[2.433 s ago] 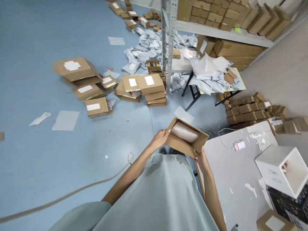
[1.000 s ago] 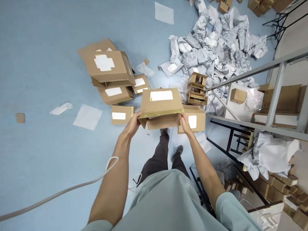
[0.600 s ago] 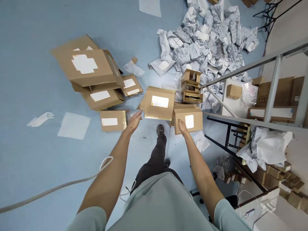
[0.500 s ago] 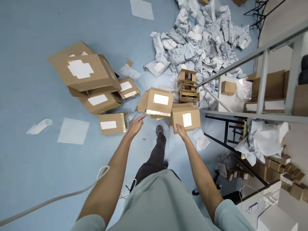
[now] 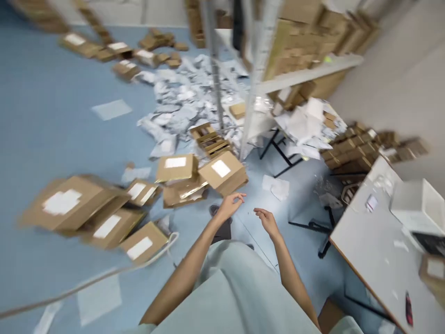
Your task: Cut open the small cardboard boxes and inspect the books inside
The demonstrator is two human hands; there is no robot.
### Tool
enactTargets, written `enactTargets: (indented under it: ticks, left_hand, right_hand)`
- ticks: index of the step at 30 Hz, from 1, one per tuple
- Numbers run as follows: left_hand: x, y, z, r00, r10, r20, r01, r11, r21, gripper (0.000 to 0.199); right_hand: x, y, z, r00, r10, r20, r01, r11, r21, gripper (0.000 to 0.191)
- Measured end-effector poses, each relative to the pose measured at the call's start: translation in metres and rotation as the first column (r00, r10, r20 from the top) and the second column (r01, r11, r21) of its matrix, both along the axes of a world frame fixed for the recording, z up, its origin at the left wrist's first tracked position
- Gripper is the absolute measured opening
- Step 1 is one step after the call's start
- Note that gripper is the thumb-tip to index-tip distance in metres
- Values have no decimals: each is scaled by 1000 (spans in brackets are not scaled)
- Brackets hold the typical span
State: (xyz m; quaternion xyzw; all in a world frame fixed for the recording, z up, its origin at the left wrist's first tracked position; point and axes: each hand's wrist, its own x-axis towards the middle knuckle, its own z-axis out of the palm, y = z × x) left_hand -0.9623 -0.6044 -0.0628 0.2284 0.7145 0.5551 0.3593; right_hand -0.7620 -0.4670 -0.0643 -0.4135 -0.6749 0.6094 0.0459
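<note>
My left hand (image 5: 228,207) hovers over the floor, empty, with its fingers loosely apart. It is nearest to a labelled cardboard box (image 5: 223,174), which lies just beyond it and apart from the fingers. My right hand (image 5: 267,221) is level with it on the right, also empty, fingers stretched toward the left. Beside the labelled box sits another carton (image 5: 176,168) with a white label, resting on flatter cardboard boxes (image 5: 186,195). Open-ended small cartons (image 5: 210,139) stand behind them. Motion blurs the picture somewhat.
Large cartons (image 5: 100,195) lie to the left, near a pale cable (image 5: 114,273). Grey mailing bags (image 5: 184,97) are heaped beyond, by a metal rack post (image 5: 255,79). To the right stand a white desk (image 5: 365,236), a chair base (image 5: 321,232) and stacked boxes (image 5: 361,148).
My view has swung to the right, bringing the desk in. My right hand has come off the labelled box, and both hands are drawn back closer together.
</note>
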Motion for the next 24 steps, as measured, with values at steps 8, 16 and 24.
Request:
enactTargets:
  ticks: [8,16,24]
  left_hand:
    - [262,176,78,726,-687,-45,676,699,233,16]
    - [483,267,118,263,-963,-65,945,243,217,33]
    - [619,335,115,6,-1000,5,970,7,244,45]
  right_hand:
    - [284,19,77,697,-653,-296,698,713,68,48]
    - [474,-14,117,107,-918,-381,994,104,27,51]
    - [568,17,123,-114,-935,-337,985,-151,87,51]
